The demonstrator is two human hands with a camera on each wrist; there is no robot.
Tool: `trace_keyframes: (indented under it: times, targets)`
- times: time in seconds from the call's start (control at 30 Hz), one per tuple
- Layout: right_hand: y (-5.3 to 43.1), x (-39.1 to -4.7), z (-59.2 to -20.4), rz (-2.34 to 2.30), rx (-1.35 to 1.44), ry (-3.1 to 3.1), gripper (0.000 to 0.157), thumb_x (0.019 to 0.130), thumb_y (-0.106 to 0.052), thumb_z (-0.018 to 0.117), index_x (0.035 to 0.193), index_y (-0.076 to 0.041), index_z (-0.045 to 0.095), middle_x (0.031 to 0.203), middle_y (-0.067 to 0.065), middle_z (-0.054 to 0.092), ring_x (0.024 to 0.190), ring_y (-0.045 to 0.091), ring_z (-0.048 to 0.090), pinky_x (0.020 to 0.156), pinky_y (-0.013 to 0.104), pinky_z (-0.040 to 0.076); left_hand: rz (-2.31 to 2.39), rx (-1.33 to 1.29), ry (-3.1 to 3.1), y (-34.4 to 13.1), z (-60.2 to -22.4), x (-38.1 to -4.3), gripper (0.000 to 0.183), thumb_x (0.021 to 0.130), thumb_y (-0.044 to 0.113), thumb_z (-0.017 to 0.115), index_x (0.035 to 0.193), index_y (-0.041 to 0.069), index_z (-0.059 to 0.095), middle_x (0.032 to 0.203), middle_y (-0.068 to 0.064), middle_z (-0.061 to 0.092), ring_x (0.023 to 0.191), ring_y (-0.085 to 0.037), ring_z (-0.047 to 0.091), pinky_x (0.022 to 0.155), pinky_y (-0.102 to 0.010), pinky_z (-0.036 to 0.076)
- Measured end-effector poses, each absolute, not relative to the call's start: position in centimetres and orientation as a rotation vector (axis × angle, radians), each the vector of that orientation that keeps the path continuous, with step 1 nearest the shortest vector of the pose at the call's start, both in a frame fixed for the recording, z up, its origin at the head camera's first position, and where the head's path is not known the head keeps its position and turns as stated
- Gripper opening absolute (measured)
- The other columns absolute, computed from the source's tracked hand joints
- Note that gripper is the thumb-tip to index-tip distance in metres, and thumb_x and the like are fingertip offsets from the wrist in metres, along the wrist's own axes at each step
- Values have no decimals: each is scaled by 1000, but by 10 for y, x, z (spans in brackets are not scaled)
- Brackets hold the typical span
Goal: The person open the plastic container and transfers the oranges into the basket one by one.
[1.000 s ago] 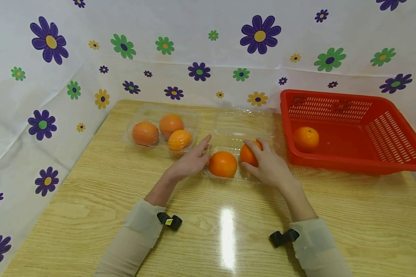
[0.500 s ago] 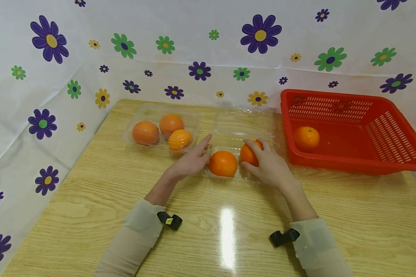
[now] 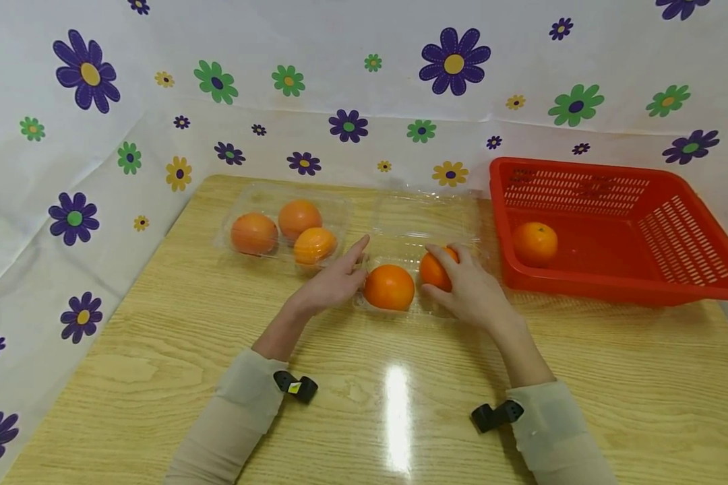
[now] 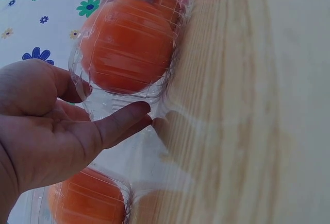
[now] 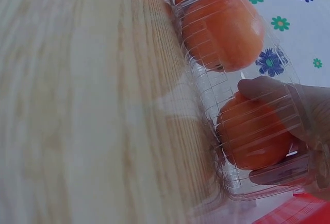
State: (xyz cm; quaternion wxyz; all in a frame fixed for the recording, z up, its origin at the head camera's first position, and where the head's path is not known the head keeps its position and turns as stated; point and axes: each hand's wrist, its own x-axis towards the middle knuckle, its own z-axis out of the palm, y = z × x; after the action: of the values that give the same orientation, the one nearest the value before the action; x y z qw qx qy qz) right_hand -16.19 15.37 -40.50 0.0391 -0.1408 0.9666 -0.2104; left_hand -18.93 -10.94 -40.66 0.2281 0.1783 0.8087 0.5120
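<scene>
My right hand (image 3: pixel 470 289) grips an orange (image 3: pixel 435 271) in the right half of an open clear plastic clamshell box (image 3: pixel 421 311). In the right wrist view, thumb and fingers lie on both sides of this orange (image 5: pixel 252 134). Another orange (image 3: pixel 389 287) sits in the box's left half. My left hand (image 3: pixel 334 283) is at the box's left end, fingers fairly straight. Its thumb touches the rim in the left wrist view, near the left orange (image 4: pixel 126 49). The box's lid (image 3: pixel 426 214) lies folded back behind it.
A second clear box (image 3: pixel 249 195), lid over it, holds three oranges (image 3: pixel 300 219) at the back left. At right stands a red plastic basket (image 3: pixel 619 289) with one orange (image 3: pixel 535 244) inside. A flowered cloth (image 3: pixel 315 40) hangs behind the wooden table (image 3: pixel 176 323).
</scene>
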Motion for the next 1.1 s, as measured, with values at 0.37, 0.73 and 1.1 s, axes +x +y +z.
trace_keyframes:
  times: [0.37,0.73,1.1]
  targets:
    - [154,-161,-403,-685,-435,2954,72,93,-43,67,155,-26,34,151,21,31,113,43,53,89,57,50,1417,503,2230,-110,-406,-189,64,106,12,33,161,15,1,161,-24,19,129,-31,36,97,-42,36]
    - [157,-159,-403,-756,-430,2916,73,91,-38,72,153,-24,37,152,22,30,117,44,52,96,58,47,1414,472,2223,-107,-406,-188,64,106,12,34,161,15,2,160,-24,22,122,-31,42,91,-39,40]
    - [156,-159,-397,-791,-460,2936,73,90,-38,73,153,-24,38,152,18,32,117,40,53,96,57,48,1419,484,2224,-109,-407,-189,64,106,12,34,161,16,2,160,-25,22,126,-32,40,91,-39,41]
